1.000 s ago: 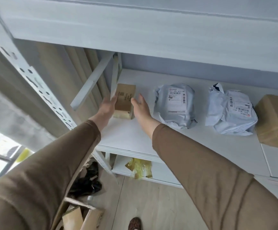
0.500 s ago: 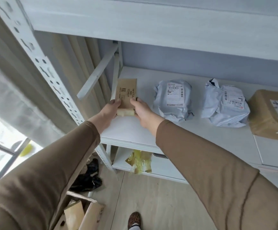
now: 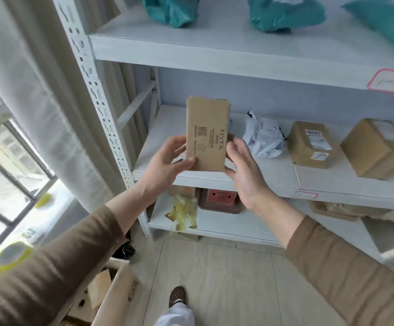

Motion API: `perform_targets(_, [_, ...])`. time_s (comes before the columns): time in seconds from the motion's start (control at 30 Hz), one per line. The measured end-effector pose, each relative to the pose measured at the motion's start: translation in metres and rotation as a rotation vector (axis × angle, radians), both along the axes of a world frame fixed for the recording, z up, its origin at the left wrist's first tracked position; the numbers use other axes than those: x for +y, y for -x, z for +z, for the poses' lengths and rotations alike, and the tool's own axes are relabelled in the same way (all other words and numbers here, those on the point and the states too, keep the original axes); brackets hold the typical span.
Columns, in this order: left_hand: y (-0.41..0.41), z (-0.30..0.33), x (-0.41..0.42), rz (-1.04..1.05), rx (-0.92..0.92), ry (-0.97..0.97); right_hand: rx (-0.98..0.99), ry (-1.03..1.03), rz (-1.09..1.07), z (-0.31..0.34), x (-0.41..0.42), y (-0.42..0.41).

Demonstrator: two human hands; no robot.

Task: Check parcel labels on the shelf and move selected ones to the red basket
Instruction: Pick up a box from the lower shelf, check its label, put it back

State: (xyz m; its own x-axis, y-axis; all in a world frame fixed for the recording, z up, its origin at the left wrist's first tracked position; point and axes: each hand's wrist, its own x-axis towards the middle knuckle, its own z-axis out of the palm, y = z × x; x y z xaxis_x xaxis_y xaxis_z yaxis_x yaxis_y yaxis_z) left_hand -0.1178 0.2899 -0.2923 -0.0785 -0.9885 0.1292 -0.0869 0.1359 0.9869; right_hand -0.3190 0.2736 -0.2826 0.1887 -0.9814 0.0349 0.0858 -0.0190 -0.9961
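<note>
Two hands hold a small brown box upright in front of us, lifted clear of the middle shelf where it lay a second ago. Our left hand grips its lower left edge, thumb across the front. Our right hand cups the lower right edge, fingers behind it. The printed face, with a code and the word MYFA, now points at us, so we judge the label check is under way. Still on the shelf, well to the right, sit a grey bag and two cartons. We see no red basket, only something red on the shelf below, too hidden to identify.
</note>
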Motion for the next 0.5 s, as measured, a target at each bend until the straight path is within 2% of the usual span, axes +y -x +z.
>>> perform_targets(0.1, [0.018, 0.003, 0.034, -0.013, -0.177, 0.175, -0.049, 0.020, -0.039, 0.003, 0.047, 0.028])
perform_targets(0.2, [0.033, 0.001, 0.059, 0.002, -0.372, 0.451, -0.180, -0.054, -0.054, 0.003, 0.080, 0.052])
perform_targets(0.37, [0.036, -0.011, 0.061, 0.054, -0.785, 0.936, -0.421, -0.259, 0.100, 0.006, 0.104, 0.087])
perform_targets(0.5, [0.030, -0.018, 0.048, -0.024, -0.937, 1.174, -0.418, -0.315, 0.168, 0.006, 0.113, 0.096])
